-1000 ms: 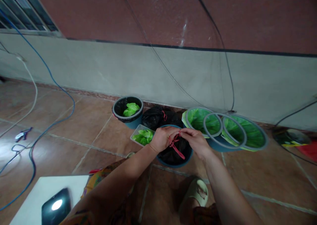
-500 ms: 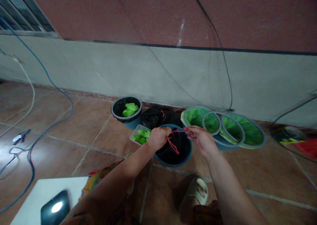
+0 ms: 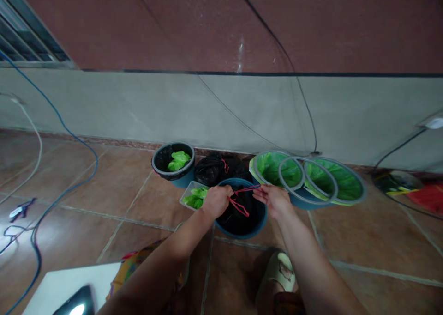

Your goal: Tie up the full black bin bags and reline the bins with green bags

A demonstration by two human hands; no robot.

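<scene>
Spanning both hands (image 3: 216, 201) (image 3: 275, 199); red drawstring (image 3: 247, 189)

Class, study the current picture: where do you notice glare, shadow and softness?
Head view: a bright white glare spot on the dark device, with a paler sheen on the floor tiles at far left; head view: dark shadow beside the slipper; head view: slight overall softness, leaving fine detail of the red drawstring between the left hand and right hand hard to read.
</scene>
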